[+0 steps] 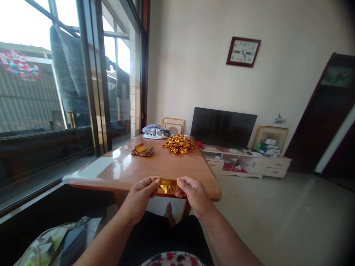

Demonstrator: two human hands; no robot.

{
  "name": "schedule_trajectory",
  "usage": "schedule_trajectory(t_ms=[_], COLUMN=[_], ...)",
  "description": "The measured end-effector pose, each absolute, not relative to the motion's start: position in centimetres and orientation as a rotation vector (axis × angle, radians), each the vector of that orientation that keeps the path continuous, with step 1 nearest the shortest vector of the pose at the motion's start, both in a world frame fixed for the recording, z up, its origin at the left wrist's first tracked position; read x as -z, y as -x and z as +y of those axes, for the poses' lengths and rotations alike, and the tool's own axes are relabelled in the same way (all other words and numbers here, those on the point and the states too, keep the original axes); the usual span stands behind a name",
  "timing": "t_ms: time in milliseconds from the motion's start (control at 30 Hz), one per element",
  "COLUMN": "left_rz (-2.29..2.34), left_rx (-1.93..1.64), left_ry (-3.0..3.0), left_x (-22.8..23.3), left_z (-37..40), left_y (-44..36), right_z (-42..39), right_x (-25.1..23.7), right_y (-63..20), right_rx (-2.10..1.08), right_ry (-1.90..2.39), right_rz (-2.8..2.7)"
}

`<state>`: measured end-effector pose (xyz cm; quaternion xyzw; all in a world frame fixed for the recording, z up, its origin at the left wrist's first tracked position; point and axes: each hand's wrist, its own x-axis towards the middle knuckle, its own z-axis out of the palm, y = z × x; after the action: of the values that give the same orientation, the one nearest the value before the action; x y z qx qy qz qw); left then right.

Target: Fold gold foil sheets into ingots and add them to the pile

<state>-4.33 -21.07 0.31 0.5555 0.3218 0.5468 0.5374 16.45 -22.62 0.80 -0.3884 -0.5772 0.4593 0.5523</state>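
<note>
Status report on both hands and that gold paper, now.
Left hand and right hand both pinching the gold paper, one at each end. Paper held at the near table edge. Nothing between hands.

I sit at a glossy wooden table (172,166). Large windows (55,74) on my left admit bright daylight. Ahead, a white wall (194,55) carries a clock (243,51) above a dark television (223,127) on a low white cabinet (249,162). The floor (277,214) is pale.
</note>
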Motion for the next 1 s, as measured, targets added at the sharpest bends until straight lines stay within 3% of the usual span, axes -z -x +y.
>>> schedule_trajectory(t_ms=[567, 867, 1000], left_rz=[0.674, 0.811, 0.942], left_rx=[-1.290, -1.314, -1.295], left_ry=[-1.147, -1.377, -1.515], left_x=[-0.7, -0.5, -1.0], left_z=[-20.8, -20.3, -20.4], left_y=[3.9, 4.8, 5.2], right_z=[-22.1, -21.3, -20.9], right_x=[-0.3, 0.9, 0.6], right_y=[-17.5, -18.2, -18.6], right_rx=[-1.173, -1.349, -1.118], right_ry=[0.937, 0.932, 1.079], right_rz=[-1.305, -1.345, -1.353])
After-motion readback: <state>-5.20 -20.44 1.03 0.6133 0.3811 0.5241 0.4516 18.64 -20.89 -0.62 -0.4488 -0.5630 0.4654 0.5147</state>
